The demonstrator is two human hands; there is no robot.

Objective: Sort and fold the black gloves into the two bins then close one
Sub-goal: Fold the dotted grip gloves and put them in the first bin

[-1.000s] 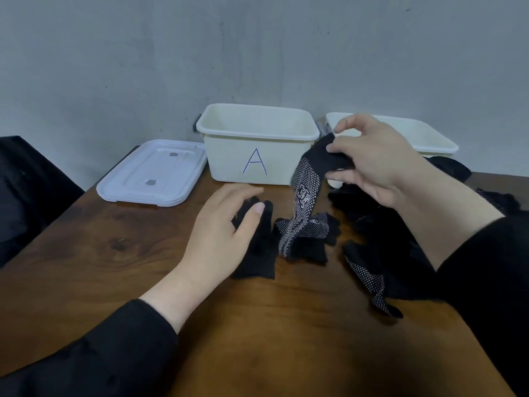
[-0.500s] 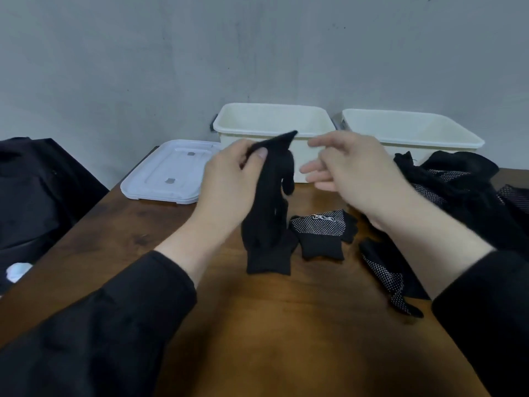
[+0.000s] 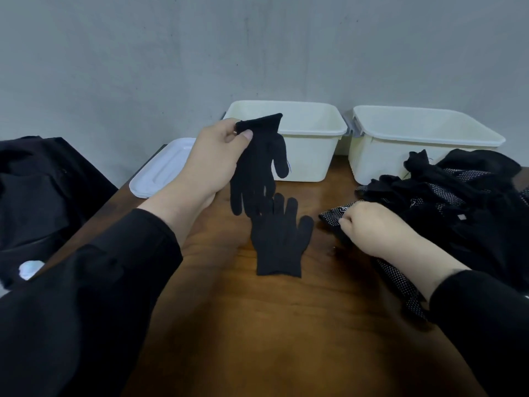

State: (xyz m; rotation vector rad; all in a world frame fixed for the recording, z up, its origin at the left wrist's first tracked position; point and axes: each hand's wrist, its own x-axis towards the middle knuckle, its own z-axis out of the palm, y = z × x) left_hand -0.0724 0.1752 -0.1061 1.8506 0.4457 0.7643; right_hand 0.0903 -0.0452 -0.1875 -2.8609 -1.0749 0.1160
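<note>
The left hand (image 3: 211,161) is raised above the table (image 3: 257,325), thumb and fingers pinching the cuff of a plain black glove (image 3: 257,164) that hangs fingers-down in front of the left bin (image 3: 309,156). The right hand (image 3: 369,227) is low at the table's right side, fingers curled around the edge of a dotted black glove (image 3: 332,216) that lies partly under it.

Between the two hands a second plain black glove (image 3: 279,242) lies flat on the wood, fingers pointing away from the person, cuff nearest the person. The tips of the hanging glove's fingers overlap its fingertips in this view; whether they touch cannot be told.

To the right, a heap of black gloves (image 3: 458,202), some with white dots, is piled on the table in front of the right bin (image 3: 420,144). Another dotted glove (image 3: 400,285) stretches toward the person beneath the right forearm.

The two white bins stand side by side against the grey wall (image 3: 257,53), both uncovered. A white lid (image 3: 160,173) lies flat on the table to the left of the left bin, partly hidden by the left hand. Dark cloth (image 3: 43,190) sits beyond the table's left edge.
</note>
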